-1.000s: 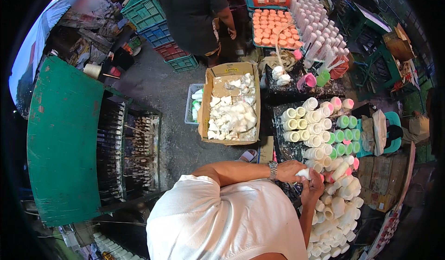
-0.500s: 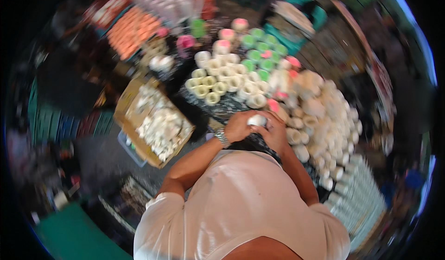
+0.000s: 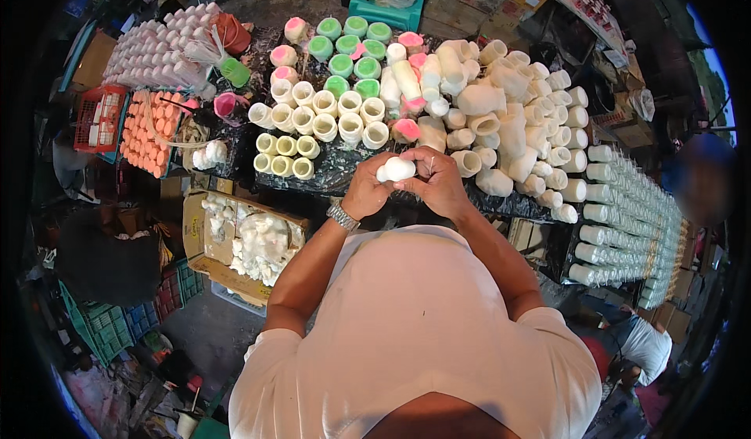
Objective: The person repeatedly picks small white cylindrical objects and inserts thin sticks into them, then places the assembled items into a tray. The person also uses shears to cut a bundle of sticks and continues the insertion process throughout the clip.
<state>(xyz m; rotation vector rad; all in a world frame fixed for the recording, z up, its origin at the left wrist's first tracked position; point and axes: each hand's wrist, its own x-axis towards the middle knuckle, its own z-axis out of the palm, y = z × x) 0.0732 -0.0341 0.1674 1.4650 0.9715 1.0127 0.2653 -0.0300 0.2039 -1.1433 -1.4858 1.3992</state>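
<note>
My left hand [image 3: 368, 189], with a metal watch at its wrist, and my right hand [image 3: 443, 186] meet in front of my chest at the table's near edge. Both sets of fingers are closed around a smooth white rounded piece [image 3: 400, 168]. It bulges on two sides, and fingers hide part of it. Just beyond lie a pink-topped white cup [image 3: 405, 130] and upright hollow white cups [image 3: 350, 129]. Close to my right hand, a hollow off-white cup [image 3: 467, 163] lies on its side at the edge of a large heap of similar cups [image 3: 512, 138].
Green-filled cups [image 3: 341, 65] stand farther back on the black-covered table [image 3: 332, 165]. A cardboard box [image 3: 205, 263] of white scraps sits left, below table height. Rows of white cylinders [image 3: 598, 212] fill the right side. Orange pieces [image 3: 145, 138] are far left. Another person [image 3: 645, 353] is lower right.
My view has turned and steadied, so the table things now appear farther left and higher. The white piece stays between both hands, and more of it shows.
</note>
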